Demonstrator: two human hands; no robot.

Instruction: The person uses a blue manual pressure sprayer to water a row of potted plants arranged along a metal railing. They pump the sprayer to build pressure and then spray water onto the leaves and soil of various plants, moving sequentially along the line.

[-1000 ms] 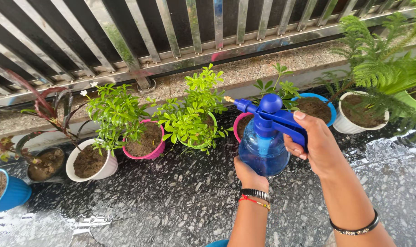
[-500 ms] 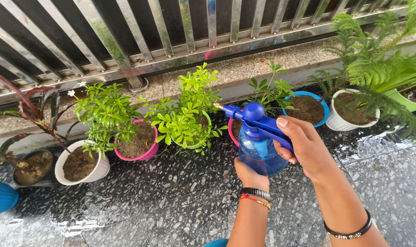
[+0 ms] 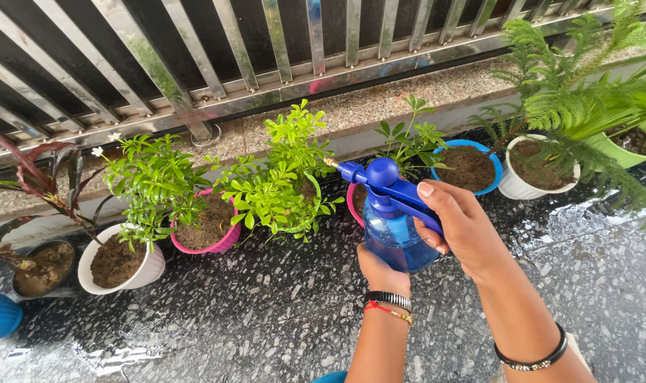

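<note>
While the left hand (image 3: pixel 379 271) cups the base of the blue spray bottle (image 3: pixel 394 220) from below, the right hand (image 3: pixel 461 227) grips its handle and trigger. Its brass nozzle (image 3: pixel 330 162) points at the leafy green plant (image 3: pixel 280 184), just beside a pink pot (image 3: pixel 209 227). Other potted plants line the wet speckled floor (image 3: pixel 266 312) below the metal railing (image 3: pixel 195 50).

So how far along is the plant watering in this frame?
Looks done: the dark speckled floor is wet and glossy around the pots. In hand: the left hand cups the base of the blue spray bottle, the right hand grips its handle, and the nozzle points at the bushy green plant. Left: whether the soil in the white pot or the pink pot is wet cannot be told.
</note>
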